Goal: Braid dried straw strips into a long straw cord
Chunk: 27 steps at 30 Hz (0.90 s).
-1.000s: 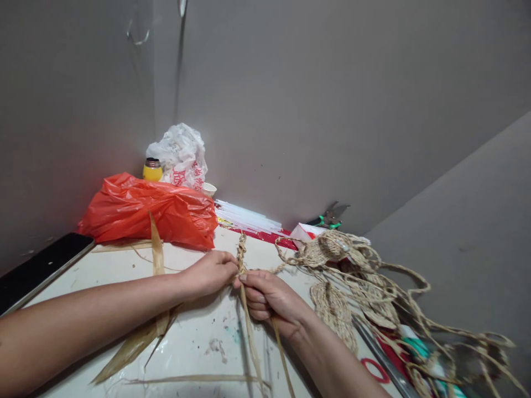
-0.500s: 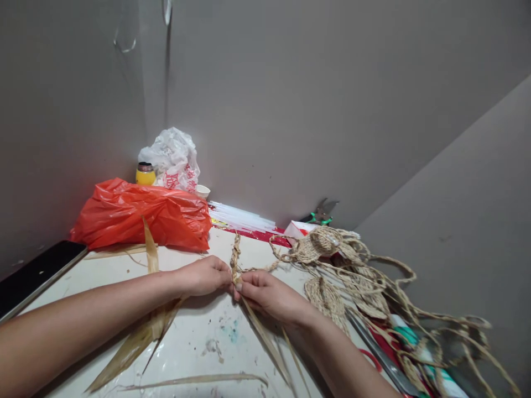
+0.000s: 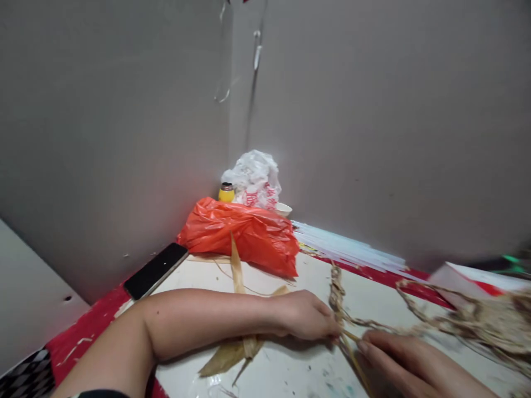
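A short braided cord of dried straw-coloured leaf [image 3: 337,287] stands out above the fingers of my left hand [image 3: 311,316], which pinch its lower end. My right hand [image 3: 404,359] is a little to the right, its thumb and finger closed on a narrow dried leaf strip [image 3: 350,335] that runs from the braid. Another loose strip [image 3: 355,369] hangs down between the hands. A thin twisted cord [image 3: 375,325] leads from the braid to the right. Under my left forearm lie wide flat dried leaves [image 3: 226,356].
A red plastic bag [image 3: 249,232] sits at the back, with a white bag [image 3: 255,171], a yellow jar [image 3: 226,193] and a white cup [image 3: 284,209] behind. A black phone [image 3: 156,270] lies left. White sticks [image 3: 348,243] line the wall; blurred woven cord pieces [image 3: 495,326] lie right.
The view has swung left, so everything appears farther right. My right hand has moved away from my left, with a strip now stretched between them. My left hand still pinches the braid.
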Each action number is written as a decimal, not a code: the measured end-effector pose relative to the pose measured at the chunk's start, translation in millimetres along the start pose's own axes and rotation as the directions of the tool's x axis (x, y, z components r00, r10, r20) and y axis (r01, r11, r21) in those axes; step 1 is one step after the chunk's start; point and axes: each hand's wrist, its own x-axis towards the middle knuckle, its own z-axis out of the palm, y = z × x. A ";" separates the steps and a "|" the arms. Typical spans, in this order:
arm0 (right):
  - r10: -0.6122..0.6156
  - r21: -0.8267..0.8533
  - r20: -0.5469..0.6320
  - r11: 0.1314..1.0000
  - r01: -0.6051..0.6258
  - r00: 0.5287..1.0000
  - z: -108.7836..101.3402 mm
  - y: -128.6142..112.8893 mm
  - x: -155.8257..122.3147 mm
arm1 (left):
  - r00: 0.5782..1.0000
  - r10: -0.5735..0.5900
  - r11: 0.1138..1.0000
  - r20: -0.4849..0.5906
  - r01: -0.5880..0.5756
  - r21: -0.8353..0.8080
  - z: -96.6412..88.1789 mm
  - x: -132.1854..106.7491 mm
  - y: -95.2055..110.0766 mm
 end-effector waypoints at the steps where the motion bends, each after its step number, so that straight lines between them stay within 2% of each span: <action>1: 0.023 0.023 0.072 0.999 -0.025 0.997 0.6 -3.2 0.0 | 1.000 -0.003 1.000 -0.020 0.003 -0.003 -0.2 -0.3 0.2; 4: 0.063 0.061 0.177 0.995 -0.075 0.982 7.2 -21.3 -6.6 | 0.998 0.014 0.998 -0.054 -0.018 -0.066 0.9 -4.8 1.3; 7: 0.100 -0.021 0.131 0.995 -0.098 0.986 19.5 -36.0 -14.6 | 0.998 0.023 0.968 0.056 -0.008 -0.250 1.4 -7.5 1.1; 10: 0.144 -0.144 0.085 0.981 -0.131 0.986 22.9 -43.4 -22.7 | 0.993 0.060 0.948 0.102 -0.025 -0.317 0.4 -7.2 2.6; 12: 0.120 -0.160 0.199 0.983 -0.088 0.973 14.6 -49.2 -29.2 | 0.992 0.069 0.953 0.108 -0.033 -0.303 -0.4 -8.3 5.7; 14: 0.068 -0.103 0.359 0.994 -0.033 0.931 -0.9 -54.1 -33.4 | 0.988 0.077 0.951 0.132 -0.033 -0.307 -1.7 -10.5 9.3; 15: 0.045 -0.066 0.396 0.998 -0.021 0.917 -9.7 -54.8 -33.4 | 0.984 0.084 0.945 0.158 -0.028 -0.326 -2.5 -11.5 10.9; 16: 0.034 -0.037 0.381 0.999 -0.021 0.924 -17.8 -53.8 -31.7 | 0.977 0.095 0.934 0.190 -0.021 -0.356 -3.4 -12.3 12.1; 17: 0.039 -0.023 0.305 0.999 -0.033 0.952 -24.5 -51.0 -28.5 | 0.969 0.106 0.922 0.224 -0.012 -0.386 -4.3 -12.8 12.8; 19: 0.061 -0.023 0.043 0.998 -0.060 0.997 -30.8 -41.5 -18.8 | 0.953 0.127 0.902 0.276 0.005 -0.432 -5.7 -12.6 12.8; 20: 0.075 -0.018 -0.058 0.997 -0.076 0.996 -30.0 -35.7 -13.5 | 0.947 0.136 0.895 0.292 0.009 -0.446 -6.2 -12.1 12.2; 21: 0.092 0.016 -0.078 0.996 -0.091 0.993 -26.8 -29.9 -8.6 | 0.942 0.146 0.892 0.303 0.008 -0.453 -6.4 -11.4 11.4; 23: 0.158 0.173 0.049 0.971 -0.164 0.986 -16.0 -19.9 -0.9 | 0.930 0.172 0.891 0.324 -0.007 -0.454 -6.6 -10.0 9.7; 25: 0.217 0.322 0.214 0.905 -0.278 0.952 -5.2 -12.9 3.3 | 0.918 0.199 0.888 0.342 -0.021 -0.459 -6.6 -9.2 8.9; 27: 0.245 0.386 0.256 0.861 -0.332 0.935 0.4 -8.2 5.3 | 0.915 0.208 0.889 0.345 -0.030 -0.456 -6.5 -9.0 9.1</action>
